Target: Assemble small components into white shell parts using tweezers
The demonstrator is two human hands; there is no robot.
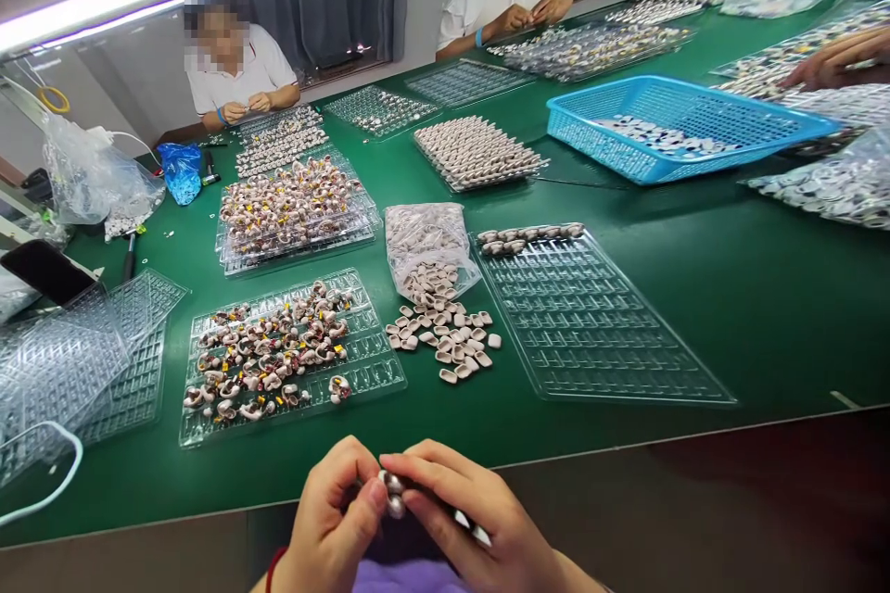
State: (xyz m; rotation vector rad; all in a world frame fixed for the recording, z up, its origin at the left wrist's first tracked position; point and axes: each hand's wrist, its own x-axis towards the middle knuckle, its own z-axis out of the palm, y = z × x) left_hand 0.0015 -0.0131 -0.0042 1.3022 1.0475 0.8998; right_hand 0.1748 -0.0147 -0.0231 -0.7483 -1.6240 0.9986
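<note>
Head view shows a green desk [695, 278] bearing a clear tray [598, 324]; by the desk's near edge, the right hand [479, 510] and left hand [337, 519], each grip pinching, hold one small shiny piece [394, 493] between fingertips.

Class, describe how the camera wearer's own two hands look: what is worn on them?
Both the left hand and the right hand are ungloved, with no rings visible. A thin red band circles the left wrist; none shows on the right. No sleeve is in view, though purple cloth appears between the hands.
</note>
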